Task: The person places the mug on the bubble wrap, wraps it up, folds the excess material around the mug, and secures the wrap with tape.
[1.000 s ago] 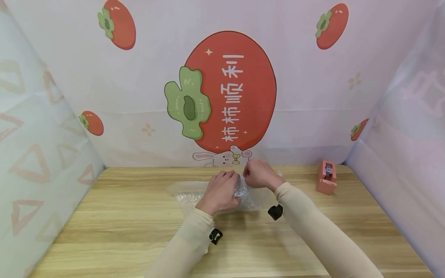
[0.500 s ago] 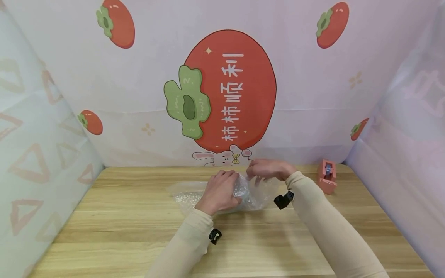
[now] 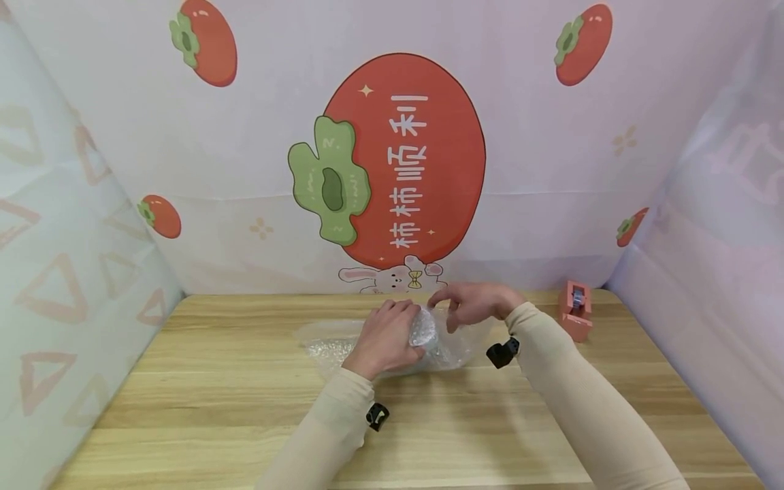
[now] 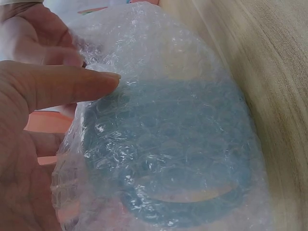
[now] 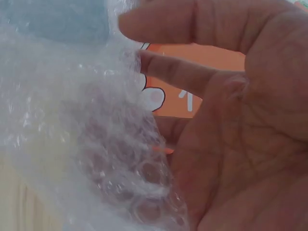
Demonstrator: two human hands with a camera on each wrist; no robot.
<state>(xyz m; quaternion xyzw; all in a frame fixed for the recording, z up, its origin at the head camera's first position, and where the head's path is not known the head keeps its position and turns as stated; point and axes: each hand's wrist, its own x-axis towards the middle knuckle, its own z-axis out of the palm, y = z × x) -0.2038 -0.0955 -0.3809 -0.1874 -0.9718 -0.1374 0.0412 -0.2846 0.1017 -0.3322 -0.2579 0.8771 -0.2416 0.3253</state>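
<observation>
A blue mug, its handle showing low in the left wrist view, is wrapped in clear bubble wrap on the wooden table. My left hand holds the wrapped mug from the left, with the thumb pressed on the wrap near the rim. My right hand is at the upper right of the bundle. Its thumb and fingers are loosely extended at the edge of the wrap, with some fingertips behind the film.
An orange tape dispenser stands at the back right of the wooden table. A loose flap of bubble wrap spreads out left of the left hand. A persimmon-printed backdrop rises behind the table.
My right hand has loosened from a closed fist at the top of the wrap; its wrist has swung right and its fingers have spread. The left hand keeps its place on the mug.
</observation>
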